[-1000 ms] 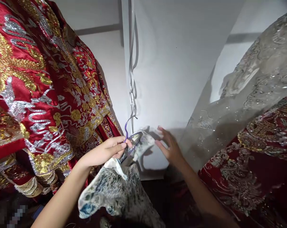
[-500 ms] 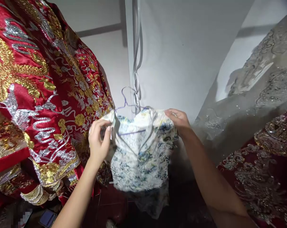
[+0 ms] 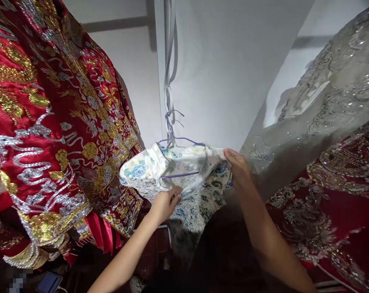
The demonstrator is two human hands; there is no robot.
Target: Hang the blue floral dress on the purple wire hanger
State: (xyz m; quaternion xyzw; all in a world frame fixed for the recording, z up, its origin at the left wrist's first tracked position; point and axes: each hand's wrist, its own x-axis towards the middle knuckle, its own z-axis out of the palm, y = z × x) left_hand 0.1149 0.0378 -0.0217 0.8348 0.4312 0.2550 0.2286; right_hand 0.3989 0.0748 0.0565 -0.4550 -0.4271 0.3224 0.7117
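Two bare hands are on one flowery top [image 3: 138, 169] in the head view. The top sits just below the middle, toward six o'clock, on a thin purple hanger [image 3: 181, 176]. It is white, with blue, green and yellow on it (a big blue flower shows on the sleeve at nine o'clock). The left hand [image 3: 165, 203], near seven o'clock, pinches the front edge of the neck between thumb and fingers. The right hand [image 3: 238, 165], between three and four o'clock, grips the top at its other shoulder.

The hanger's hook points up to twelve o'clock, close to a pale twisted cord [image 3: 170, 61] by the white wall [image 3: 227, 61]. I can't tell if the hook is caught on the cord.

At nine o'clock hangs a red jacket [image 3: 89, 150] with lots of gold and silver stitching. Between two and three o'clock is a see-through, sparkly pale cloth [image 3: 340, 89]. Near four o'clock is a dark red cloth [image 3: 352, 219] with beads. Down at eight o'clock lies a phone [image 3: 49, 282] (its screen faces up).
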